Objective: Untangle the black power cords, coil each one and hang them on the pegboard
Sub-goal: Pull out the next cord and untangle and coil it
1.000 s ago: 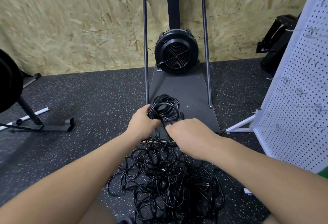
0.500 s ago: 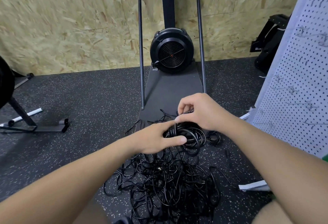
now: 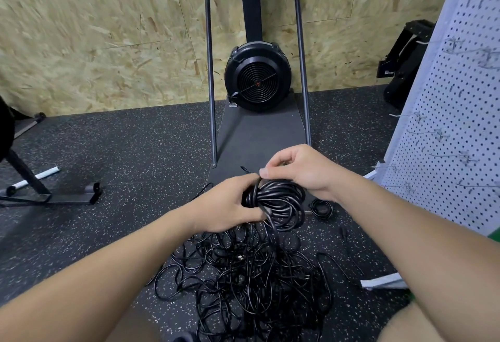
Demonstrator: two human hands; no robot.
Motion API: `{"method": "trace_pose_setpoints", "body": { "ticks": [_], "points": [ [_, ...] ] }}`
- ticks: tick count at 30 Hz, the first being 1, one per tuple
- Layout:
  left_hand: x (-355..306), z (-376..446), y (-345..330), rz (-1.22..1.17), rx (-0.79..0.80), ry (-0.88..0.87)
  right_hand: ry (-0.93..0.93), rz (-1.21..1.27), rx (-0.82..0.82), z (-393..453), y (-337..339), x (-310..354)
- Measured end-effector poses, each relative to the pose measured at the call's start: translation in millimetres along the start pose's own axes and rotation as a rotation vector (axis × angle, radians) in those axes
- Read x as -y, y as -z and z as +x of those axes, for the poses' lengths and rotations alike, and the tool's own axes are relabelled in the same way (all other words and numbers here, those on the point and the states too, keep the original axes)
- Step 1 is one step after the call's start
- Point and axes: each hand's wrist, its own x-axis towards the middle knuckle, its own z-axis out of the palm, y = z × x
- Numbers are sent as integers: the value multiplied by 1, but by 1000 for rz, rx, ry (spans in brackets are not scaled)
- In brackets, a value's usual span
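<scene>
Pegboard (image 3: pixel 449 114) stands at the floor's right edge, hooks bare. Tangled cord pile (image 3: pixel 251 274) lies on the floor (image 3: pixel 121 157) near its bottom edge. Left hand (image 3: pixel 230 203) grips the coiled cord (image 3: pixel 278 203) above the pile, fingers curled round the bundle. Right hand (image 3: pixel 303 171) pinches a strand at the coil's top. Small coil (image 3: pixel 321 208) lies just right of it.

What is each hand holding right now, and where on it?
The left hand grips the coil at its left side, where the loops bunch. The right hand pinches a cord strand at the coil's top.
</scene>
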Motion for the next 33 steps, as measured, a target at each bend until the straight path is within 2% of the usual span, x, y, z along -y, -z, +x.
{"method": "trace_pose_setpoints", "body": {
  "ticks": [4, 6, 9, 13, 17, 22, 27, 30, 33],
  "points": [
    [-3, 2, -4, 70, -134, 43, -182, 167, -6, 5, -5, -5],
    [-6, 3, -6, 186, -171, 36, -232, 262, -11, 6, -6, -8],
    [-5, 5, -9, 330, -212, 40, -278, 381, -38, 5, -10, -6],
    [-3, 7, -11, 407, -294, 66, -302, 520, -30, 6, -9, 1],
    [1, 10, -6, 453, -402, 178, -154, 310, 102, 0, -18, 3],
    [1, 13, -7, 416, -448, 289, 14, -12, -98, 2, -32, -8],
    [-4, 16, -3, 229, -442, 293, 114, -40, -177, 10, -21, -5],
    [-1, 17, -3, 95, -440, 246, 146, -116, -108, 9, -15, 0],
    [0, 17, -4, 63, -455, 233, 171, -115, -69, 8, -13, 3]
  ]
}}
